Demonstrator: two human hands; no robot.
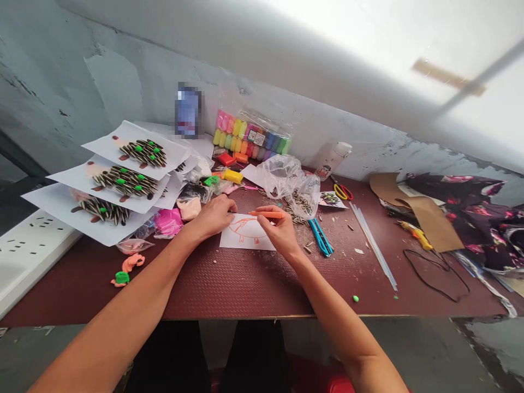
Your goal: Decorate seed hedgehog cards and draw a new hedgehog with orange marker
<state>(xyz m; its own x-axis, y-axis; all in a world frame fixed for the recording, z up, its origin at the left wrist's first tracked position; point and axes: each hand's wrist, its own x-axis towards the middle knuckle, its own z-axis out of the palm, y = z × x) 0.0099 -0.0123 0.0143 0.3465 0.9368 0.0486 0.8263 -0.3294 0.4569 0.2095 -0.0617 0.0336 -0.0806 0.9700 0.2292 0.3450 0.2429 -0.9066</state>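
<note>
My right hand (282, 229) grips an orange marker (268, 214), its tip on a small white sheet of paper (229, 242). Orange lines on the sheet form a rounded outline with short legs, partly hidden by my hands. At the sheet's upper left corner, my left hand (216, 215) presses on the paper with bent fingers held together. Close to my right hand lie a blue utility knife (320, 237) and a heap of sunflower seeds (298, 207), partly under a clear plastic bag (282, 176). Pink clay (168, 222) in plastic sits left of my left hand.
Seed-covered hedgehog pictures (135, 183) are stacked at left beside a white power strip (24, 245). Behind are packs of coloured clay (254, 139) and a white bottle (333, 160). Scissors (343, 191), glue sticks (374, 248) and a yellow glue gun (415, 234) with a cord lie right.
</note>
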